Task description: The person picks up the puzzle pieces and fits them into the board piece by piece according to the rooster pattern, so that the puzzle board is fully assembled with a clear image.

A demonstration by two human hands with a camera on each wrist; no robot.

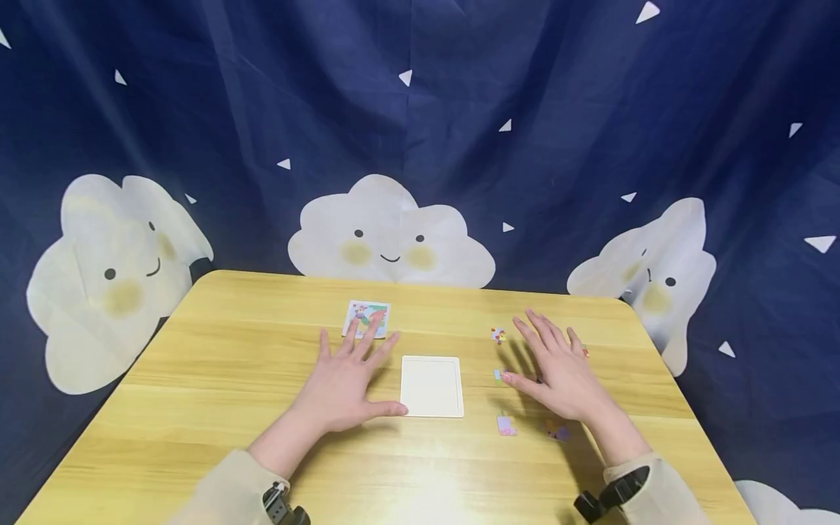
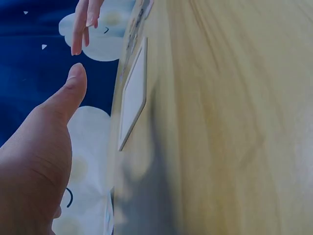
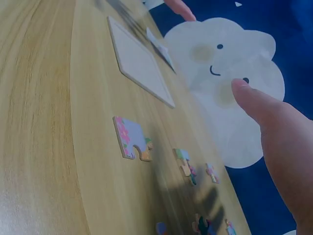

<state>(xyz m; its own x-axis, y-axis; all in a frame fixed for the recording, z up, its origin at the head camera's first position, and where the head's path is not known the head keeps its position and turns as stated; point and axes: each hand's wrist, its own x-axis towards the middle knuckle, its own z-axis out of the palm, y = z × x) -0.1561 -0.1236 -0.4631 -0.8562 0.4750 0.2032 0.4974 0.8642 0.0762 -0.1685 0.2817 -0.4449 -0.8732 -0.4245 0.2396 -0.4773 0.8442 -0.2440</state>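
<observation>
My left hand point(image 1: 344, 386) hovers over the table with fingers spread and holds nothing. In the head view its thumb tip overlaps the lower left corner of a square white puzzle tray point(image 1: 432, 386), and its fingers overlap a printed picture card point(image 1: 364, 310). My right hand point(image 1: 566, 375), fingers extended, is held above several loose jigsaw pieces, partly hiding some. A lilac piece with pink flowers point(image 3: 128, 133) lies nearest the tray in the right wrist view. Farther back is a small red and yellow piece point(image 1: 498, 335); an orange and purple piece point(image 1: 558, 432) lies below the right hand.
The light wooden table point(image 1: 197, 408) has rounded far corners. Behind it hangs a dark blue curtain point(image 1: 262, 87) with smiling white clouds and small triangles. Black straps with devices point(image 1: 617, 492) sit over the sleeve cuffs.
</observation>
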